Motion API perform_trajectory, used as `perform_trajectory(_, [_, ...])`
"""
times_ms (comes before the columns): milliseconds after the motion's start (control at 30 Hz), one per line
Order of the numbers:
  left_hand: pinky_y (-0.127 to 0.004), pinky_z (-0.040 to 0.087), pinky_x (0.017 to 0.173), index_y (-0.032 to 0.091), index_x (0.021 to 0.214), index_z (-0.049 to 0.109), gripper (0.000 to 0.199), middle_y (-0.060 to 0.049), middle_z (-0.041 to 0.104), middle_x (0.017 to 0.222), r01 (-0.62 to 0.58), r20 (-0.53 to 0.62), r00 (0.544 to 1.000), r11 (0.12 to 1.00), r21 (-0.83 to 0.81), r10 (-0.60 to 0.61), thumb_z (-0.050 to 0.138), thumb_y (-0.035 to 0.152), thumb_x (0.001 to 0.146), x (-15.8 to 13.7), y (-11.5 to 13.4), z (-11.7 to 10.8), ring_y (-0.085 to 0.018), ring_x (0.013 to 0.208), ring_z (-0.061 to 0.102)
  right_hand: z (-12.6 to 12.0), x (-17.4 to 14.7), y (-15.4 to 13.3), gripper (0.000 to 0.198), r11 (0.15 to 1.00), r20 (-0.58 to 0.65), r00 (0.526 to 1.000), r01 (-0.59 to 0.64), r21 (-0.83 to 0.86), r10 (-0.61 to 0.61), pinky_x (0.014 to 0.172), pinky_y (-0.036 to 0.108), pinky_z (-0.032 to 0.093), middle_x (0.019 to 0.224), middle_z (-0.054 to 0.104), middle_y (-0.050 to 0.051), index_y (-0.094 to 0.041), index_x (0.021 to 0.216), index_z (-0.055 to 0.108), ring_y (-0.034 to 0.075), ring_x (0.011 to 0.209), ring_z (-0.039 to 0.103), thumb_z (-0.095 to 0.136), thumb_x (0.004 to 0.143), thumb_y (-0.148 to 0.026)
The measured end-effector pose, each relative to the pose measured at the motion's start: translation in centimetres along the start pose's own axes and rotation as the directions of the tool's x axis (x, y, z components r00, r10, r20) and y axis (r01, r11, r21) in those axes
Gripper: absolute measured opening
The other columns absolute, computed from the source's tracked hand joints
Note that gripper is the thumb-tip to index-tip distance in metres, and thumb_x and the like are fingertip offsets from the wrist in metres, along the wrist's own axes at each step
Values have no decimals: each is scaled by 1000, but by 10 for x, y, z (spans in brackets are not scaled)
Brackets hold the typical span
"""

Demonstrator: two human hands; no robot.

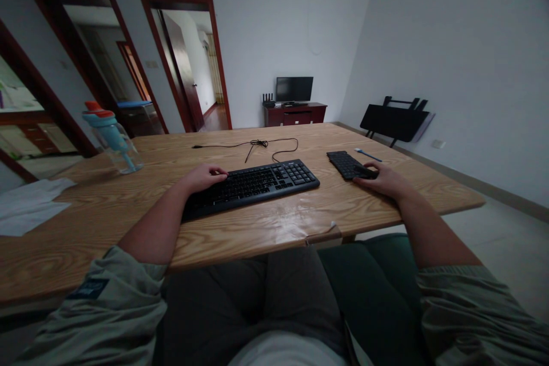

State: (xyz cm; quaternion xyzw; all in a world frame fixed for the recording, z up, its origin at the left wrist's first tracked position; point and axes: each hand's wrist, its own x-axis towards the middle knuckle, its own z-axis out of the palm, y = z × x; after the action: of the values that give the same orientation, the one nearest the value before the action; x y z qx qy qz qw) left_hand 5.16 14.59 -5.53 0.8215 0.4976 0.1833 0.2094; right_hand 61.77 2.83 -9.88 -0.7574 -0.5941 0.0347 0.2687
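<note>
A full-size black keyboard (270, 183) lies at a slant on the wooden table in front of me. My left hand (205, 178) rests over its left end, thumb and forefinger pinched together above the keys; whether anything tiny is between them I cannot make out. To the right lies a small dark keyboard-like panel (341, 164) covered in keys. My right hand (381, 178) grips its near end, thumb below and fingers above; the hand hides part of this end. Just beyond sits a thin blue brush with a white head (369, 154).
A black cable (258, 143) lies bundled behind the large keyboard. On the left of the wooden table (146, 206) are a clear bottle with a blue and red lid (114, 137) and white paper sheets (32, 203). A dark green seat (369, 274) is below the table edge.
</note>
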Motion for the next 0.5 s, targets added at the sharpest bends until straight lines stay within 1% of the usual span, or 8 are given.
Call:
perform_trajectory(67, [-35, 50, 90, 20, 101, 76, 52, -7, 76, 101, 7, -1, 1000, 1000, 9, -7, 61, 62, 74, -1, 2, 0, -26, 97, 68, 1, 1, 3, 77, 1000, -20, 1000, -6, 24, 6, 70, 37, 51, 88, 71, 10, -20, 121, 66, 27, 77, 66, 73, 62, -69])
perform_trajectory(133, [-36, 50, 90, 20, 101, 76, 51, -7, 76, 101, 7, -3, 1000, 1000, 19, -7, 61, 61, 74, -1, 3, 0, -26, 96, 67, 3, 1, 7, 73, 999, -100, 995, 1, 40, 2, 71, 37, 50, 90, 71, 11, -18, 120, 66, 28, 79, 66, 70, 66, -67])
perform_trajectory(233, [-35, 50, 89, 19, 100, 76, 50, -8, 76, 102, -15, -8, 1000, 999, 30, 15, 61, 59, 74, -1, 5, 0, -26, 96, 67, 3, 1, 6, 56, 997, -254, 966, 55, 58, -38, 73, 38, 49, 93, 70, 12, -18, 116, 67, 27, 82, 65, 63, 75, -56])
perform_trajectory(300, [-34, 50, 87, 19, 102, 76, 48, -7, 76, 102, -26, -11, 1000, 999, 33, 26, 61, 56, 75, -1, 5, 1, -25, 95, 67, 1, 1, -4, 46, 992, -315, 946, 103, 71, -76, 73, 38, 48, 91, 70, 11, -18, 113, 68, 27, 82, 64, 59, 77, -46])
perform_trajectory(400, [-31, 50, 80, 18, 103, 76, 47, -7, 75, 98, -20, -21, 1000, 999, 38, 21, 60, 53, 77, -1, 6, 2, -23, 88, 67, -5, 5, -39, 35, 971, -378, 914, 205, 121, -146, 71, 37, 47, 84, 68, 9, -18, 103, 70, 24, 77, 62, 56, 78, -39])
perform_trajectory(500, [-30, 50, 75, 18, 103, 76, 44, -7, 75, 95, 0, -60, 998, 998, 62, 4, 60, 50, 79, -1, 4, -2, -22, 84, 67, -8, 10, -95, 34, 909, -401, 893, 324, 263, -202, 69, 34, 47, 79, 67, 7, -17, 95, 70, 22, 73, 62, 56, 83, -46])
